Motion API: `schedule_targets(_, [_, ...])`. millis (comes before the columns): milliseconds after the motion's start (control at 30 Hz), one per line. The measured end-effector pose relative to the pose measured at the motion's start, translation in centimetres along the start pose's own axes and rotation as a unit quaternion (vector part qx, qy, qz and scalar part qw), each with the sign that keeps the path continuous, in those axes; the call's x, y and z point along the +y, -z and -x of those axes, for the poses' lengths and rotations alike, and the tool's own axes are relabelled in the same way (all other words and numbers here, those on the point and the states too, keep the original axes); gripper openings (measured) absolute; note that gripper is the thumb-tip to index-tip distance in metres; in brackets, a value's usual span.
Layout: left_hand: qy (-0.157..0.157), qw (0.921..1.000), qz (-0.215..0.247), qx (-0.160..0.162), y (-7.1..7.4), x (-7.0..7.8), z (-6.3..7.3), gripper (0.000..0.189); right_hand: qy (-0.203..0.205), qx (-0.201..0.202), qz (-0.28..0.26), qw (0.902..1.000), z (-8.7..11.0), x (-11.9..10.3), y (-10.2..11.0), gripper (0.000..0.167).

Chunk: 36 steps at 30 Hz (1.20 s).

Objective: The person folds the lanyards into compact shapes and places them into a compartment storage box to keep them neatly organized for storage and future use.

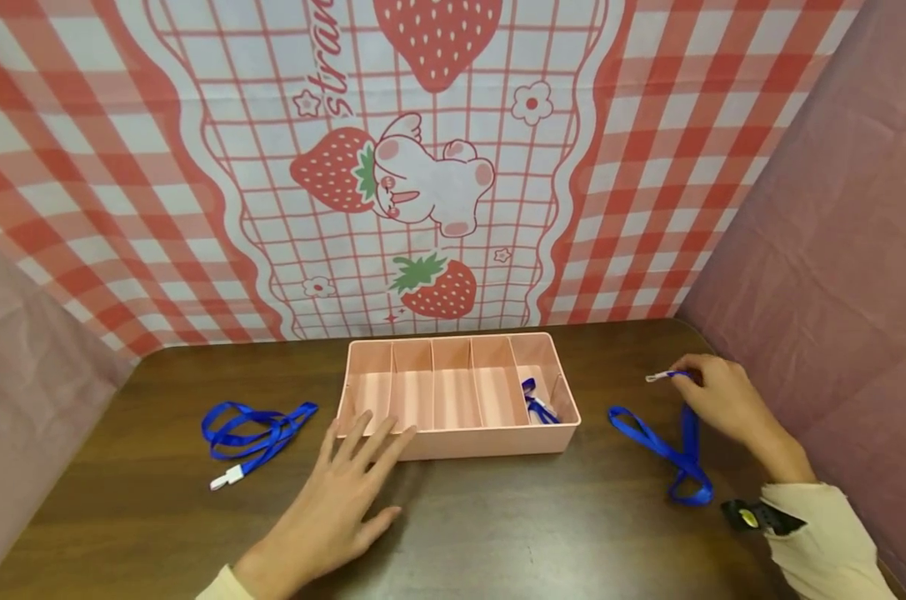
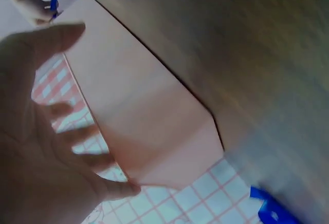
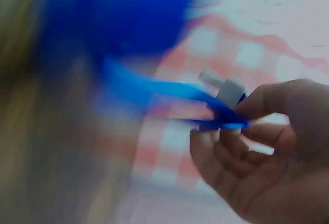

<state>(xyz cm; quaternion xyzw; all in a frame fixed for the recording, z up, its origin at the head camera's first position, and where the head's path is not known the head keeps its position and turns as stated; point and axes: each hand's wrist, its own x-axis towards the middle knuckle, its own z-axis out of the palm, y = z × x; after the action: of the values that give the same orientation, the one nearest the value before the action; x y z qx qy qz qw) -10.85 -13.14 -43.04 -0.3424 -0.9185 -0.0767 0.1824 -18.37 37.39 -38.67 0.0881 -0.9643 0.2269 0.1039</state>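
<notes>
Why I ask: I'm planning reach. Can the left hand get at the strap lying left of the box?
Probably yes: the left hand, fingers spread at the front edge of the box, looks empty, and only tabletop shows between it and the strap.

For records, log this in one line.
right hand: pinches lanyard; left hand: at tray; rightmost slot: second lanyard; tray's left: third lanyard

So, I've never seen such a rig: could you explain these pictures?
No machine, just a person's left hand and right hand, both bare. The wide picture comes from a head-worn camera; the others from a camera on each wrist. On the brown table stands a pink tray with five compartments, a blue strap in the rightmost. A blue lanyard lies left of it. The right hand pinches another lanyard near its white clip; the left is spread at the tray's near rim.
</notes>
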Motion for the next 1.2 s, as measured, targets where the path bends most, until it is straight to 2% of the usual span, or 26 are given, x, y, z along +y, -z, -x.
schedule_targets(100, [0.008,0.999,0.035,0.026,0.5,0.0,-0.2,0.099,0.01,-0.031,-0.112,0.9931,0.5,-3.2,0.7,0.018])
schedule_targets(200, [0.004,0.9965,0.06,0.059,1.4,0.2,-0.3,0.094,0.038,-0.077,-0.221,0.9716,1.2,-6.7,1.3,0.019])
schedule_targets(333, [-0.02,0.9914,0.085,0.098,2.9,1.0,-1.0,0.073,0.092,-0.111,-0.299,0.9434,1.5,-10.6,1.9,0.018])
schedule_targets(433, [-0.045,0.9862,0.103,0.121,4.3,1.9,-2.0,0.062,0.121,-0.12,-0.324,0.9305,1.5,-12.9,2.3,0.018])
schedule_targets(633, [-0.076,0.9755,0.135,0.156,7.5,4.5,-4.0,0.055,0.172,-0.155,-0.371,0.8995,1.8,-17.0,2.1,0.022])
schedule_targets(700, [-0.085,0.9724,0.138,0.168,8.3,5.4,-4.7,0.054,0.183,-0.163,-0.379,0.8925,2.0,-18.4,1.7,0.024])
schedule_targets(833, [-0.09,0.9745,0.093,0.183,9.2,7.4,-5.8,0.05,0.223,-0.165,-0.376,0.8842,2.8,-21.1,-0.1,0.025])
schedule_targets(933, [-0.083,0.9726,0.073,0.204,9.4,8.3,-5.8,0.042,0.284,-0.158,-0.372,0.8694,3.4,-22.5,-1.5,0.025])
schedule_targets(967, [-0.08,0.971,0.083,0.209,9.5,8.5,-5.8,0.038,0.304,-0.154,-0.371,0.8639,3.5,-22.8,-1.9,0.026])
schedule_targets(1067, [-0.062,0.9665,0.136,0.209,9.7,8.4,-5.7,0.028,0.329,-0.156,-0.377,0.8517,3.7,-23.2,-2.4,0.028])
schedule_targets(1200, [-0.049,0.9657,0.188,0.172,9.9,7.8,-5.5,0.024,0.319,-0.182,-0.384,0.8472,3.9,-23.3,-2.4,0.026])
